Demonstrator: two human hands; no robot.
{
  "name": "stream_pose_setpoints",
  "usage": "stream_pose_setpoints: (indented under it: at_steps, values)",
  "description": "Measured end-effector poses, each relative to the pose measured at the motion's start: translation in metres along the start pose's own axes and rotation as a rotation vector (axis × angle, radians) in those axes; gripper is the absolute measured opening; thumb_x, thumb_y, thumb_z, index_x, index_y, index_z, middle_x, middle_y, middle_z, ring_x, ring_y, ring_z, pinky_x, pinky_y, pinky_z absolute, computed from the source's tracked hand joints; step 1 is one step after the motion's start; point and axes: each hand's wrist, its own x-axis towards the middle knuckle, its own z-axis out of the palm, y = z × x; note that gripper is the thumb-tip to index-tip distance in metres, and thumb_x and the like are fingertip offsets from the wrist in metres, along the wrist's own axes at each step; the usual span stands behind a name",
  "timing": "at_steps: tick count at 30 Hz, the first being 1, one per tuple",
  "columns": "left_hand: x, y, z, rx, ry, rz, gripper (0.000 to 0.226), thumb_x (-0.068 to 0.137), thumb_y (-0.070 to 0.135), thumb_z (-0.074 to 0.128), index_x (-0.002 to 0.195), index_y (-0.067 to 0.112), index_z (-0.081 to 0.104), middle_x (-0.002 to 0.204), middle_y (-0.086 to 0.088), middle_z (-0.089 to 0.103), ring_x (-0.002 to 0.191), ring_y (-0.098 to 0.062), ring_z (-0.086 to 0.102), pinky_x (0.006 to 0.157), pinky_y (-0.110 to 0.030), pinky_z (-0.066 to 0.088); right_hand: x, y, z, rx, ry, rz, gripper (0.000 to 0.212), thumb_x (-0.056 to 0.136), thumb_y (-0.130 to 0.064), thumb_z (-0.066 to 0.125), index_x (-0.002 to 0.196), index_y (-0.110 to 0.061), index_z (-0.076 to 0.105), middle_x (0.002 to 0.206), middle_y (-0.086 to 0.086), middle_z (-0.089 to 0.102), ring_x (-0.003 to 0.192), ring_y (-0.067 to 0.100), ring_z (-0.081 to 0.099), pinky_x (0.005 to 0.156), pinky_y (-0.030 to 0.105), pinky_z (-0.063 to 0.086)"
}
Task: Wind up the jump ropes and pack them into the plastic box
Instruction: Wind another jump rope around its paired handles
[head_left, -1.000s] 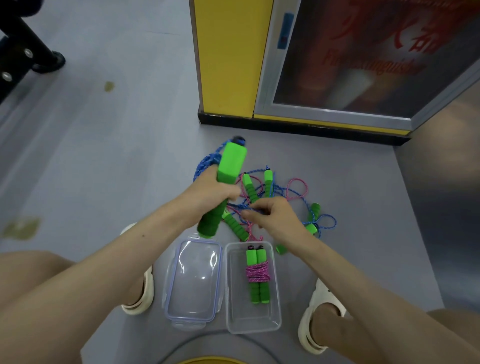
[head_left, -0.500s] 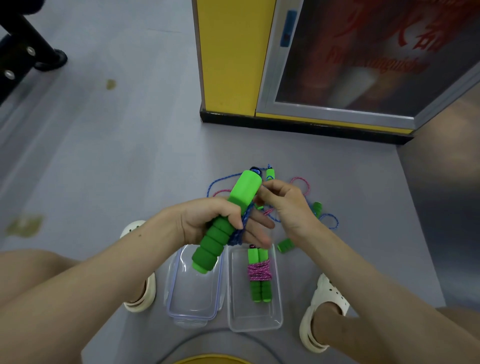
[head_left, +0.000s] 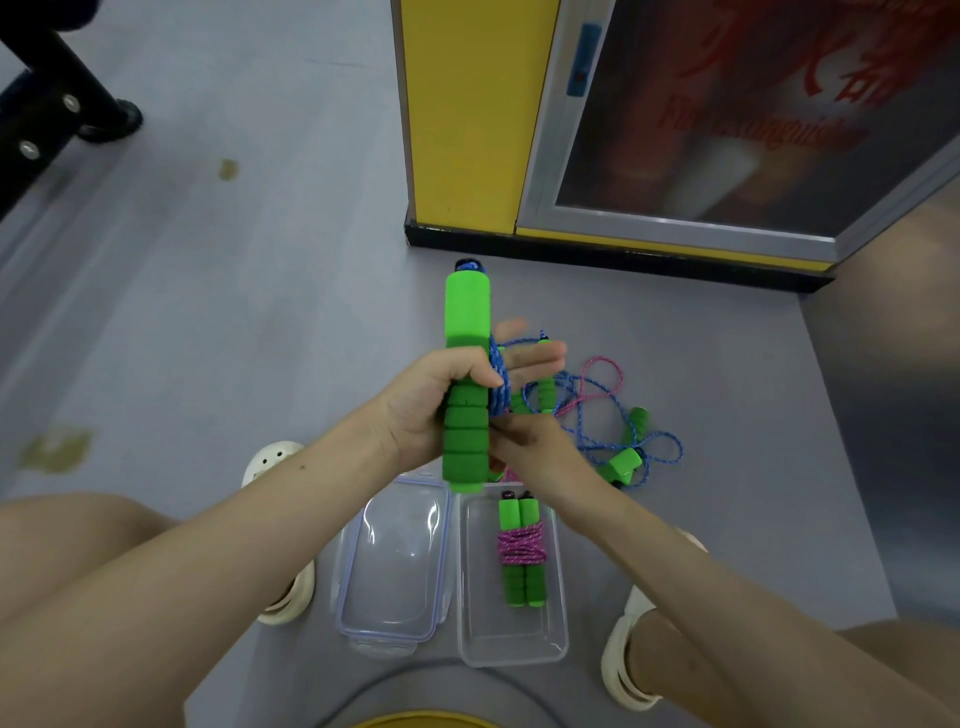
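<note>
1. The lid (head_left: 395, 561) lies on the floor (head_left: 260, 312), just left of the plastic box (head_left: 558, 597).
2. The left grip (head_left: 431, 405) clenches the green handle (head_left: 467, 312), which is held upright with its long axis pointing away from the person.
3. The blue rope (head_left: 497, 384) is coiled round the handle's middle, on the right side of the left grip.
4. The right grip (head_left: 535, 449) is nearer the coil's lower end. It curls in there and seems to pinch the cord, so the next turn probably crosses the handle's axis.
5. The box sits below both hands, with one wound pink rope (head_left: 521, 545) inside.
6. The loose ropes (head_left: 613, 410) lie on the floor to the right.
</note>
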Motion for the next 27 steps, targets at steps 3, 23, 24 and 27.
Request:
stream_pose_setpoints:
  at_steps: [3,23,24,27]
  values:
    - [0.004,0.002,-0.003,0.464,0.247,0.057,0.065,0.054,0.006,0.054,0.118,0.011,0.056,0.124,-0.003,0.063,0.11,-0.009,0.061,0.08,-0.021,0.054,-0.001,0.007,-0.002,-0.09,-0.025,-0.015,0.015,0.092,-0.014,0.059,0.09,-0.003,0.069,0.068,0.018,0.062,0.06,0.012,0.053,0.063,0.024,0.043]
    - [-0.013,0.001,-0.018,0.746,-0.2,-0.466,0.05,0.062,-0.002,0.046,0.11,-0.01,0.056,0.082,-0.01,0.073,0.079,-0.018,0.069,0.066,-0.016,0.048,0.005,-0.009,-0.037,0.241,0.12,-0.109,0.014,0.083,-0.001,0.064,0.094,-0.009,0.068,0.089,0.004,0.069,0.081,0.005,0.063,0.08,0.015,0.05]
    - [-0.014,0.001,-0.017,0.7,-0.253,-0.47,0.051,0.063,-0.002,0.046,0.113,-0.009,0.056,0.083,-0.011,0.073,0.08,-0.02,0.068,0.068,-0.018,0.049,0.004,-0.01,-0.037,0.263,0.098,-0.108,0.017,0.083,-0.002,0.064,0.099,-0.004,0.067,0.092,0.007,0.069,0.084,0.007,0.064,0.08,0.015,0.05]
    - [-0.018,0.001,-0.013,0.498,-0.379,-0.384,0.048,0.063,0.001,0.049,0.109,0.001,0.062,0.089,-0.013,0.073,0.086,-0.025,0.068,0.082,-0.025,0.049,0.002,-0.012,-0.035,0.337,0.038,-0.088,0.024,0.085,-0.008,0.062,0.104,0.006,0.064,0.095,0.014,0.067,0.084,0.012,0.064,0.076,0.017,0.05]
